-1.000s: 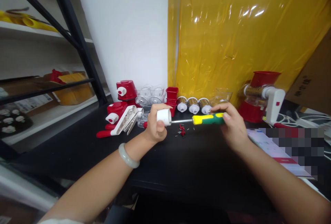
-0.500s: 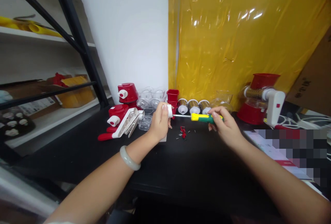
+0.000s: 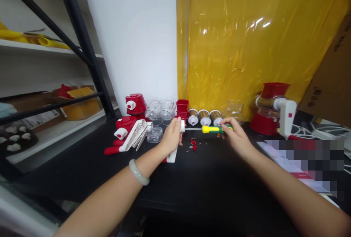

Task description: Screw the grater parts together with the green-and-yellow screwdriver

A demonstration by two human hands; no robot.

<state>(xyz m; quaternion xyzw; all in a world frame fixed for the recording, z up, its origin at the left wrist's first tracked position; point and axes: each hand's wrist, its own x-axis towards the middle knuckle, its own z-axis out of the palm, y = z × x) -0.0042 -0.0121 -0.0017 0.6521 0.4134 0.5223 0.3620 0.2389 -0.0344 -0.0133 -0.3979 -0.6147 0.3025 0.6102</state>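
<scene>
My left hand [image 3: 170, 136] is closed around a white crank handle [image 3: 172, 156], whose round hub shows at the fingertips and whose arm hangs below with a bit of red. In my right hand [image 3: 233, 134] is a screwdriver [image 3: 210, 129] with a yellow and green grip, held level. Its metal shaft points left, and the tip meets the hub; whether it sits in a screw is hidden. Under the shaft lie small red pieces [image 3: 193, 144] and several tiny screws [image 3: 199, 143] on the black table [image 3: 208, 186].
White crank handles with red grips [image 3: 112, 151], red bases [image 3: 135, 103] and clear plastic parts [image 3: 155, 134] stand at left. Metal grater drums [image 3: 205, 117] line the back. An assembled red-and-white rotary grater [image 3: 270, 120] and a tablet-like screen [image 3: 296, 175] are at right.
The view has tilted slightly. More of the crank's arm now shows below my left hand. The screwdriver stays against the hub, and my right fingers have shifted on its grip.
</scene>
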